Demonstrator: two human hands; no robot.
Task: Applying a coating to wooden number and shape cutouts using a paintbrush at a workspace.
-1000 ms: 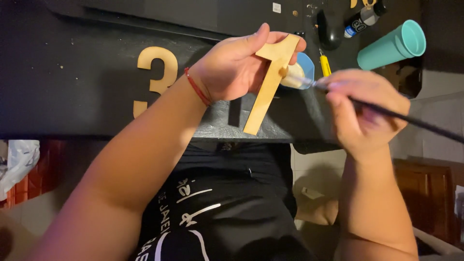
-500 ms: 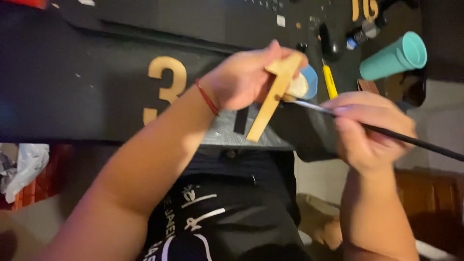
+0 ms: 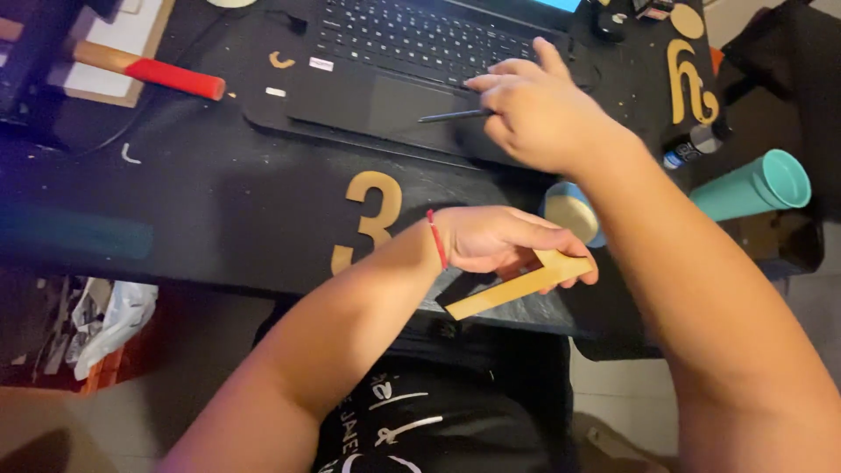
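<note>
Gripping of the gold wooden piece (image 3: pixel 521 285) is done by the left hand (image 3: pixel 499 241): fingers and thumb pinched around its upper end, long leg sticking out low over the desk edge (image 3: pixel 219 263), above the lap. A thin dark brush (image 3: pixel 455 115) is held by the right hand (image 3: pixel 543 114), fingers closed on its handle, fingertips resting on the laptop (image 3: pixel 412 61) near keyboard and trackpad.

Risks, as judged:
- Paint could be smeared onto the laptop, since the brush is dragged flat across the palm rest.
- The small paint pot (image 3: pixel 571 213) sits just under the right forearm; a careless elbow could tip it.
- The teal cup (image 3: pixel 758 186) lies on its side near the edge and could roll off.
- The wooden piece is held only at one end; a bump on the desk edge could lever it loose.

Poorly seen: the brush tip is probably wet, but that cannot be confirmed. The pot is half covered by the forearm. The piece's full shape is hidden by the fingers. A gold digit (image 3: pixel 368 219) lies flat nearby.
</note>
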